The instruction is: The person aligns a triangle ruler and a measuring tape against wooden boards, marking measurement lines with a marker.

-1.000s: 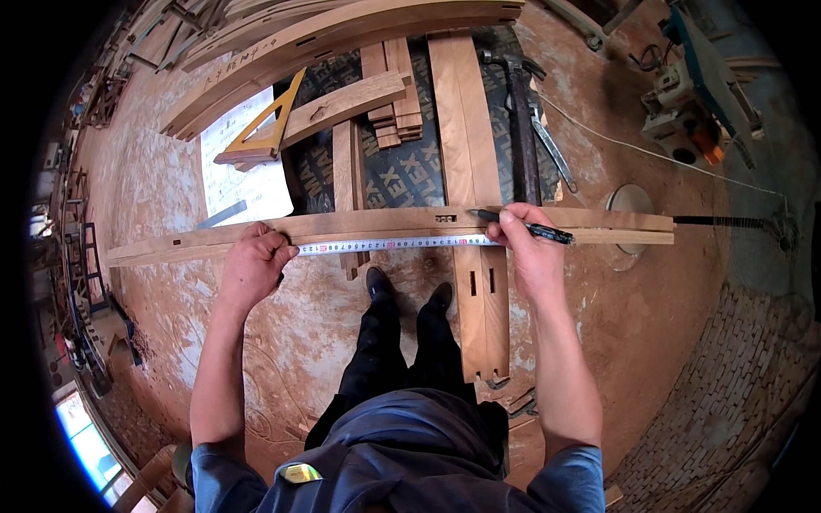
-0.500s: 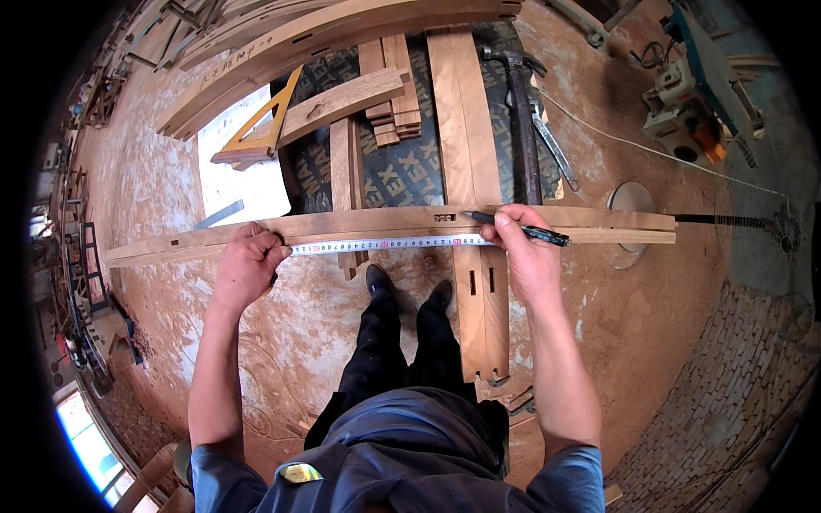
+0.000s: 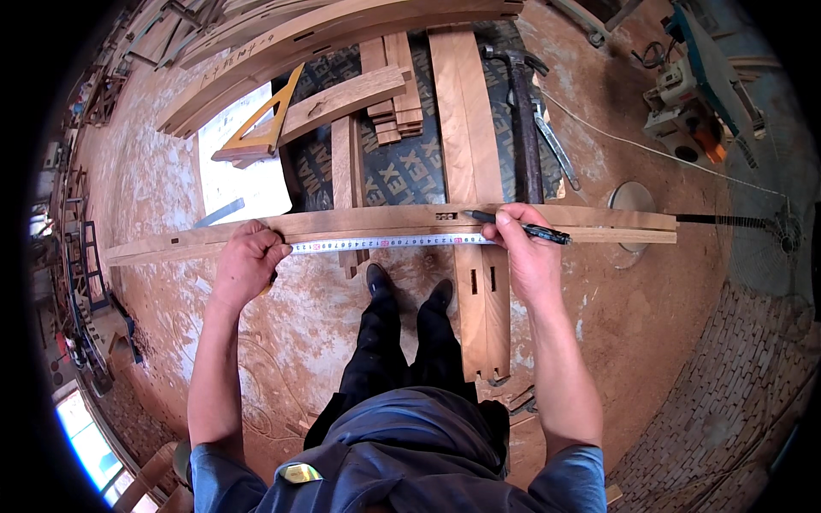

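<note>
A long wooden strip (image 3: pixel 376 221) with small mortise slots lies crosswise in front of me. Along its near edge a white tape measure (image 3: pixel 385 244) is stretched between my hands. My left hand (image 3: pixel 249 263) is closed round the tape's left end; a bit of yellow and black shows under the fingers. My right hand (image 3: pixel 526 248) pinches a black pen (image 3: pixel 543 232), its tip pointing left over the strip just right of a slot. The tape's other end reaches the fingers of that same hand.
Under the strip runs a wide pair of boards (image 3: pixel 466 120). A hammer (image 3: pixel 522 111) and a wrench (image 3: pixel 556 150) lie right of them. A yellow triangular square (image 3: pixel 265 124) rests at the left near stacked wood pieces (image 3: pixel 393 94). A fan (image 3: pixel 770 222) stands far right.
</note>
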`<act>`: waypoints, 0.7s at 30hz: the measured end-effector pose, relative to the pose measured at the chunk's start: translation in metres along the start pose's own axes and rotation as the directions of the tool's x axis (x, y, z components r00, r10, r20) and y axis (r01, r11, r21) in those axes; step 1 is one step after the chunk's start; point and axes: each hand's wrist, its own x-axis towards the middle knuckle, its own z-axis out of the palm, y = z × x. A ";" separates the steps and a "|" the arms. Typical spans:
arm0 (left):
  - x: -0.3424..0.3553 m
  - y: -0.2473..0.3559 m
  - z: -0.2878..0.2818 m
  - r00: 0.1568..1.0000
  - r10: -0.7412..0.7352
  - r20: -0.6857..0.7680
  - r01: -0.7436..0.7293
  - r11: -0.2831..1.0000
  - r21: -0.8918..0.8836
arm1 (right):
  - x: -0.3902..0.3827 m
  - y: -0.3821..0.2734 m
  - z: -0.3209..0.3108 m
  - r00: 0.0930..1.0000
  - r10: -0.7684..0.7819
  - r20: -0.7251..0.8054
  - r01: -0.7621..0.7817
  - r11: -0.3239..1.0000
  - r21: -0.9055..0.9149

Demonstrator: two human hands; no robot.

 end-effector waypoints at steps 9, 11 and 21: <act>0.000 0.000 -0.001 1.000 -0.010 0.015 0.009 1.000 0.017 | 0.001 0.002 0.000 1.000 0.006 0.005 -0.006 1.000 0.003; 0.000 0.000 -0.001 0.999 -0.028 0.016 0.028 0.999 0.023 | 0.001 0.001 0.000 1.000 0.004 0.009 -0.004 1.000 0.005; 0.000 0.004 -0.002 1.000 -0.021 0.013 0.021 1.000 0.022 | 0.001 0.000 0.000 1.000 -0.009 0.017 0.009 1.000 0.005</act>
